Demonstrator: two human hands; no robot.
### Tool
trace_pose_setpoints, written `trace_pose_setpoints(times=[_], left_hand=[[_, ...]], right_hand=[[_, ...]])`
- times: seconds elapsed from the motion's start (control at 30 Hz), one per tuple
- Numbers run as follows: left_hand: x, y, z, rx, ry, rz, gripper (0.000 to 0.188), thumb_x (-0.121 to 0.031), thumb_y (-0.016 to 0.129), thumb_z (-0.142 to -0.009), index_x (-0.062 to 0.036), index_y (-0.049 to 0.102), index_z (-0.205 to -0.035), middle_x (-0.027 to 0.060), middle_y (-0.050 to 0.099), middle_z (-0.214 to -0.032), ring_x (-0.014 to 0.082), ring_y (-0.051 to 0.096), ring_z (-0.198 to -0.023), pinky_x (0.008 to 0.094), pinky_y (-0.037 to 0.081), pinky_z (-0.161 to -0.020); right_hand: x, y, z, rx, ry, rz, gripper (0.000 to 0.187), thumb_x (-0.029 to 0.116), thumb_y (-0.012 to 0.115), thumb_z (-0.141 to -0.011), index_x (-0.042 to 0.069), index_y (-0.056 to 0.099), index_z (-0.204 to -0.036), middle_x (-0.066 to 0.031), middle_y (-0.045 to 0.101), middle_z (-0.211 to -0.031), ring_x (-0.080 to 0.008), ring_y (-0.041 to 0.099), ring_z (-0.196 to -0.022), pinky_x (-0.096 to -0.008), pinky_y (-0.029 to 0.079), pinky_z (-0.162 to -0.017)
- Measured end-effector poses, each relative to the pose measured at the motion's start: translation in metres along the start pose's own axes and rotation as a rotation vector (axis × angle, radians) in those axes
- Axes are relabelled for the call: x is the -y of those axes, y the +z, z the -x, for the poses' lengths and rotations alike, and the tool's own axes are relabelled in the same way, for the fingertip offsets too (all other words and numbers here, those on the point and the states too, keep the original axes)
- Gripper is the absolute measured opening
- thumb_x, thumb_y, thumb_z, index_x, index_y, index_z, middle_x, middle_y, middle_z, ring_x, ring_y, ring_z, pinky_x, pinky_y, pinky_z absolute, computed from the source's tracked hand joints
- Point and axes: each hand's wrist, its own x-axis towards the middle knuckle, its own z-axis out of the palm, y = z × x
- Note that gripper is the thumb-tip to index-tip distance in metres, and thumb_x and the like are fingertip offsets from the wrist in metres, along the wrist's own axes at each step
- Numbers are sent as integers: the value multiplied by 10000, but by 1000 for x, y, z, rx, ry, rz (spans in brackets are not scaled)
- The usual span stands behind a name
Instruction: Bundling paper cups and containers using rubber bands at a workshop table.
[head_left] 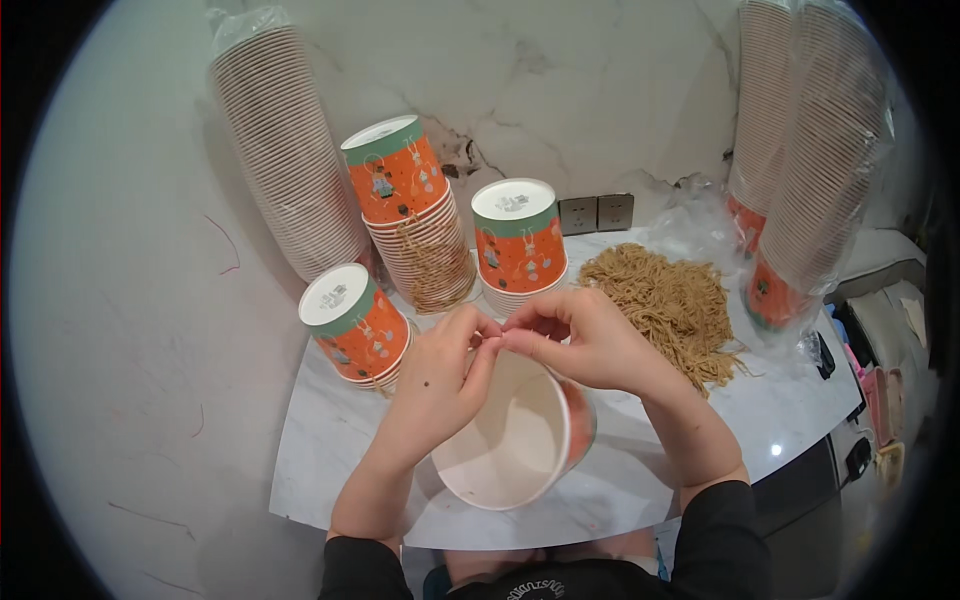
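My left hand [430, 390] and my right hand [595, 345] meet over the table, fingertips pinched together and touching. Whatever they hold between them, if anything, is too small to make out. Right below them a large paper bucket [490, 450] lies tilted, its white inside facing me and a bit of its orange and green outside showing on the right. Beyond my right hand is a heaped pile of tan strings [665, 305]. Some of the same tan strings [430, 265] hang over a stack of upturned buckets behind my hands.
Upturned orange and green paper buckets stand at the left front [365, 340], behind [400, 180] and in the middle [520, 250]. Tall plastic-wrapped bucket stacks rise at the back left [285, 150] and right [825, 150]. Wall sockets [596, 213] sit behind the white marbled table [330, 450].
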Motion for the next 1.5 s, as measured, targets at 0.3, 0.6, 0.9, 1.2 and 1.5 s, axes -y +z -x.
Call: trace_pose_setpoints(times=[0.3,0.6,0.9,1.2,1.5], left_hand=[[13,3,-5,57,-88,166,165,-101,605,-960,0,549,-1077,121,653,-1161,230,699,-861,341,547,-740],[67,10,-24,575,-255,841,353,-110,662,-966,-34,581,-1302,53,684,-1122,88,637,-980,244,518,-850],[34,-16,-22,461,-259,77,116,-103,720,-861,-4,727,-920,53,705,-891,86,658,-862,273,525,-783],[45,-7,-17,351,-397,727,137,-124,591,-994,8,577,-1030,17,632,-932,99,650,-812,238,527,-709],[38,7,-14,251,-378,273,157,-151,641,-943,0,610,-978,49,635,-861,107,639,-652,259,485,-561]], right_hand=[[-6,4,-1,12,-61,205,131,94,755,-826,11,749,-927,-106,736,-812,-161,700,-729,-302,547,-679],[-16,-2,-6,134,-85,188,154,99,752,-819,25,765,-954,-121,732,-810,-187,706,-738,-317,536,-686],[-26,-6,-9,231,-8,278,162,95,744,-802,-5,751,-928,-144,727,-814,-228,710,-737,-323,551,-698],[-41,5,-18,215,126,94,157,84,749,-817,-8,748,-944,-90,740,-854,-147,698,-806,-291,550,-737],[-53,8,-25,145,268,-254,95,40,721,-849,-16,721,-925,-32,720,-833,-86,672,-786,-250,537,-711]])
